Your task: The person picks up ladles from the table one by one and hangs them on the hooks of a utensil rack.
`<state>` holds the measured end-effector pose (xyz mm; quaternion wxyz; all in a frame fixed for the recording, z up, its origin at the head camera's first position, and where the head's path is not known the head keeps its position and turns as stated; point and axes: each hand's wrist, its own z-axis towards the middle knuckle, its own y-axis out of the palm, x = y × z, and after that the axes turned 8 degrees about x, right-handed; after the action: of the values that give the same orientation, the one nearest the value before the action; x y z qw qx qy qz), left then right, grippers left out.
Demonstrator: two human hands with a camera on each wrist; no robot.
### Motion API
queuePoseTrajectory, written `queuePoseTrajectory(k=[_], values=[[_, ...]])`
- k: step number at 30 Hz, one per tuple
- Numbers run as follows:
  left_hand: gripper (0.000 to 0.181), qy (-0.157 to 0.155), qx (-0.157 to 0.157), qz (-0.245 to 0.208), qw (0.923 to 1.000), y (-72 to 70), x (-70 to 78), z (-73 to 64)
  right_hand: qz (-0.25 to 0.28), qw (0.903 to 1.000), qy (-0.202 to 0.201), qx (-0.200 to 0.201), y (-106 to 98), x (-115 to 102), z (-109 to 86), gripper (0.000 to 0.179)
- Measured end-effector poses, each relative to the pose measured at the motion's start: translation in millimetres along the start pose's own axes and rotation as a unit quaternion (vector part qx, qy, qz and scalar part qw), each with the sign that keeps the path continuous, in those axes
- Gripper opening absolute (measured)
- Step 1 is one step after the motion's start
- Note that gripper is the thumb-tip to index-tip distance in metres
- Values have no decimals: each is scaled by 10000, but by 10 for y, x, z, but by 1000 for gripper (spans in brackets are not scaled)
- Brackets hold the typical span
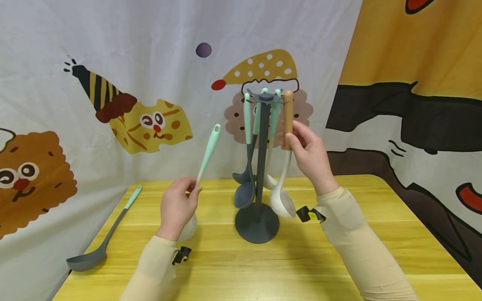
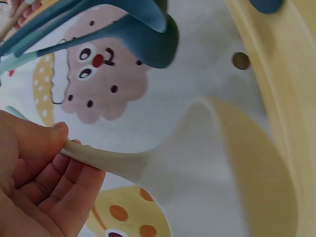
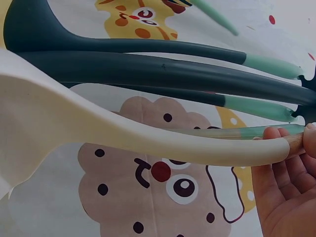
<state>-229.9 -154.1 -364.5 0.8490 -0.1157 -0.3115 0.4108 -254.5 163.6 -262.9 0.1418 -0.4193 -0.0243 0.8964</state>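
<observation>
My left hand point(image 1: 178, 207) pinches a white ladle point(image 2: 192, 173) with a mint green handle point(image 1: 208, 150) by its shaft, handle end up. In the head view its bowl is mostly hidden behind the hand. My right hand point(image 1: 310, 152) grips the wooden handle point(image 1: 288, 113) of another white ladle point(image 1: 282, 202), whose bowl hangs down. The top of that handle is right at the hooks of a dark grey utensil stand point(image 1: 262, 154). Several mint-handled utensils hang on the stand, among them a dark grey ladle point(image 1: 245, 195).
A dark grey ladle point(image 1: 88, 260) with a mint handle lies at the left edge of the wooden table point(image 1: 241, 276). The stand's round base point(image 1: 257, 230) rests mid-table. Behind the table hangs a cartoon-printed cloth point(image 1: 150, 54).
</observation>
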Motion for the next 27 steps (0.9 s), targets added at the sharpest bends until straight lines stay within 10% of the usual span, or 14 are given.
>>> queuePoseTrajectory(k=[27], values=[[15, 671, 639, -1076, 9899, -95, 612, 186, 30, 10000, 13, 9, 1, 10, 2, 37]])
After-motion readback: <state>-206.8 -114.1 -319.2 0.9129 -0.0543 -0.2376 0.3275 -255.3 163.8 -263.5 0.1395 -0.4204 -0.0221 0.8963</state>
